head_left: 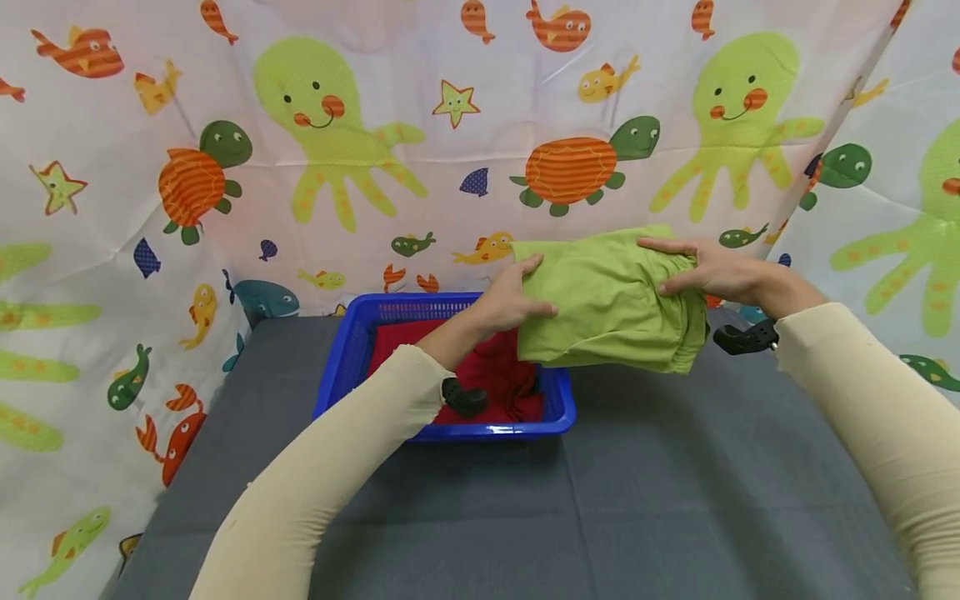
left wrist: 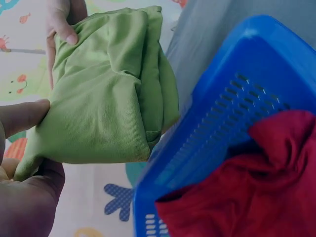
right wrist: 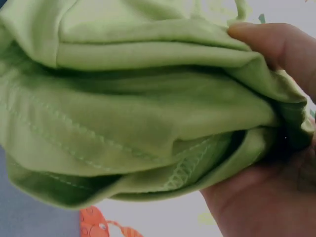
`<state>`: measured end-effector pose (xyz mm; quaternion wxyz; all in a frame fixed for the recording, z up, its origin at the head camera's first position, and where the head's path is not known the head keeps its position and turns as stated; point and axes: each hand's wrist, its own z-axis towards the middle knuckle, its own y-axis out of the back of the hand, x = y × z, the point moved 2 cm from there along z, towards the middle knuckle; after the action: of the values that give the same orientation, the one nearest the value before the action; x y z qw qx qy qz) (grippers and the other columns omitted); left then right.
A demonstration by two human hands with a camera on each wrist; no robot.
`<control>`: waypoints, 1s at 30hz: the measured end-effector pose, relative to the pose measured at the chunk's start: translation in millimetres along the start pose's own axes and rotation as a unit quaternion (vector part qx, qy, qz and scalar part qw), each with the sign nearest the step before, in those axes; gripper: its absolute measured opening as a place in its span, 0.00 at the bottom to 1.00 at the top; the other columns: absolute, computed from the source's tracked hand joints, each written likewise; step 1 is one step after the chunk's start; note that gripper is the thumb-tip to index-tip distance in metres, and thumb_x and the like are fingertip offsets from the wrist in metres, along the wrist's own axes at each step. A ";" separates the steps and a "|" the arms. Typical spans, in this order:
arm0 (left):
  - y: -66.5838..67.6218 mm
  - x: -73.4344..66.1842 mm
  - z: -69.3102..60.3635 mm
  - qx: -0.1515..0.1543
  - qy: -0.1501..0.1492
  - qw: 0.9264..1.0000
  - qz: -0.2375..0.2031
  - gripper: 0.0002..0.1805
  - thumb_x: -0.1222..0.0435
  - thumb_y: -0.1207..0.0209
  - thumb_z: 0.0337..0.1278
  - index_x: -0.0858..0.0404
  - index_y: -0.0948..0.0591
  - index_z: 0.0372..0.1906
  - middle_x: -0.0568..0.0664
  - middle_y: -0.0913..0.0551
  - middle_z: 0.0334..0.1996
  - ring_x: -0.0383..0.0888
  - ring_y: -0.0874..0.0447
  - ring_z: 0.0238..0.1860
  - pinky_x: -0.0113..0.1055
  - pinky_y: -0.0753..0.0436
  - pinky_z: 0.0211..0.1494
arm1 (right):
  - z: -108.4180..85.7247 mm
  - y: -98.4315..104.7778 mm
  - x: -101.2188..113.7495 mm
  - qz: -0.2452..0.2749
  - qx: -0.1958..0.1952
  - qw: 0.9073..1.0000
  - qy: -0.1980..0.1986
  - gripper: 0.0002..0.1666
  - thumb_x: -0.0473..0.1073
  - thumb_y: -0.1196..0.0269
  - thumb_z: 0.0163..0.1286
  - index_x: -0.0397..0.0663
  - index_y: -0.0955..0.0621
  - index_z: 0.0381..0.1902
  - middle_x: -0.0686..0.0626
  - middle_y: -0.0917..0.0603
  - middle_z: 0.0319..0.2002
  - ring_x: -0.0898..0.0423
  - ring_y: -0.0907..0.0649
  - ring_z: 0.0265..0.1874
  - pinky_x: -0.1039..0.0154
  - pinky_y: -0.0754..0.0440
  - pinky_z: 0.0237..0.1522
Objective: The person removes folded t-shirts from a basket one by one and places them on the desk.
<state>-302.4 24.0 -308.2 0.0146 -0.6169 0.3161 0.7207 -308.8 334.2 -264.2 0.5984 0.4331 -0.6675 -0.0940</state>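
Observation:
A folded light-green garment [head_left: 600,304] is held in the air between both hands, over the basket's right edge and the table beside it. My left hand [head_left: 508,302] pinches its left end, with thumb and fingers on opposite faces in the left wrist view. At the other end, my right hand [head_left: 723,271] grips the folded layers. Stitched hems and loose folds of the green garment [right wrist: 148,113] show in the right wrist view. Below lies red cloth [left wrist: 247,182] inside a blue plastic basket [head_left: 442,431]; the left forearm hides part of both.
The basket stands on a grey cloth-covered table [head_left: 480,517], near its back. Behind it hangs a white curtain [head_left: 480,192] printed with sea animals, which also closes off the left and right sides. A black band [head_left: 746,337] sits on the right wrist.

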 end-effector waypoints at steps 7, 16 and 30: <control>-22.4 4.6 16.6 -0.008 0.010 0.999 -0.032 0.50 0.72 0.31 0.57 0.59 0.46 0.81 0.55 0.46 0.81 0.50 0.42 0.79 0.41 0.37 0.80 | 1.1 10.3 -12.3 -0.010 -0.008 1.000 -0.009 0.51 0.36 0.36 0.71 0.56 0.50 0.83 0.40 0.67 0.82 0.33 0.59 0.80 0.28 0.43 0.71; -50.2 -0.8 34.4 -0.029 0.011 0.997 -0.065 0.51 0.73 0.29 0.53 0.60 0.44 0.80 0.57 0.40 0.79 0.51 0.34 0.75 0.43 0.30 0.75 | -3.0 25.4 -32.6 -0.031 -0.036 0.999 -0.022 0.51 0.38 0.35 0.71 0.58 0.50 0.82 0.38 0.68 0.82 0.31 0.59 0.79 0.29 0.47 0.72; -71.3 3.9 47.8 -0.053 0.032 0.998 0.006 0.52 0.72 0.28 0.52 0.58 0.42 0.80 0.63 0.48 0.80 0.54 0.42 0.78 0.42 0.34 0.78 | 1.6 26.0 -59.0 -0.024 -0.022 0.999 -0.024 0.52 0.36 0.35 0.70 0.53 0.51 0.83 0.36 0.73 0.80 0.29 0.70 0.78 0.22 0.56 0.71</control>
<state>-316.0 102.2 -341.1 -0.0324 -0.6372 0.2818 0.7166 -327.8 390.1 -290.2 0.5895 0.4329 -0.6688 -0.1335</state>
